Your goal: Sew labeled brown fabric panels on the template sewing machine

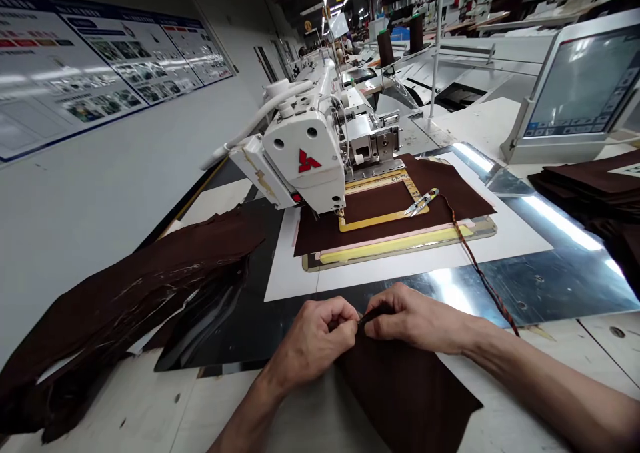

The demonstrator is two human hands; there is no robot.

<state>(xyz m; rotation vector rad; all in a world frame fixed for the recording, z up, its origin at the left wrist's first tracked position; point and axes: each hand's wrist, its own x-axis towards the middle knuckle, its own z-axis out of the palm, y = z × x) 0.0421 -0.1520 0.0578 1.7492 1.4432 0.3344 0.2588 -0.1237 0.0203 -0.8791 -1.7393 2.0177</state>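
Between my two hands hangs a piece of dark brown fabric (405,389) over the table's front edge. My left hand (317,336) pinches its upper edge, and my right hand (407,313) grips the same edge just to the right, fingertips close together. Beyond them, a white sewing machine head (305,153) stands over another brown fabric piece (465,189). A yellow rectangular frame (370,225) lies on that piece beside the needle area. Thread snips (421,203) with a braided cord (470,256) rest on the frame's right side.
A pile of brown fabric (135,279) lies at the left, and a stack of brown pieces (600,193) at the right. A screen (575,86) stands back right. White sheet (285,283) and shiny metal plate (555,266) cover the table's middle.
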